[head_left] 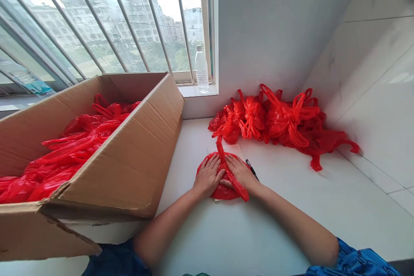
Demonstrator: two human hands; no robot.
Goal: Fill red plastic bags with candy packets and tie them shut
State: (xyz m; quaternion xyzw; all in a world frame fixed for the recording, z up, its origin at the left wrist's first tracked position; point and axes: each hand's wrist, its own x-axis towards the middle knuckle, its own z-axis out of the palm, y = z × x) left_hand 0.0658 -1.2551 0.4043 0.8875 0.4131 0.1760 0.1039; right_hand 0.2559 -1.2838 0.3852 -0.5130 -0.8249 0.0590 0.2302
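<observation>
Red bag (225, 192) beneath left hand (208, 176) and right hand (240, 173), both flat and unclenched

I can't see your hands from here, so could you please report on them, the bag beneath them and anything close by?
Left hand and right hand on tied red plastic bag. Black pen close beside right hand. Paper partly under bag.
</observation>
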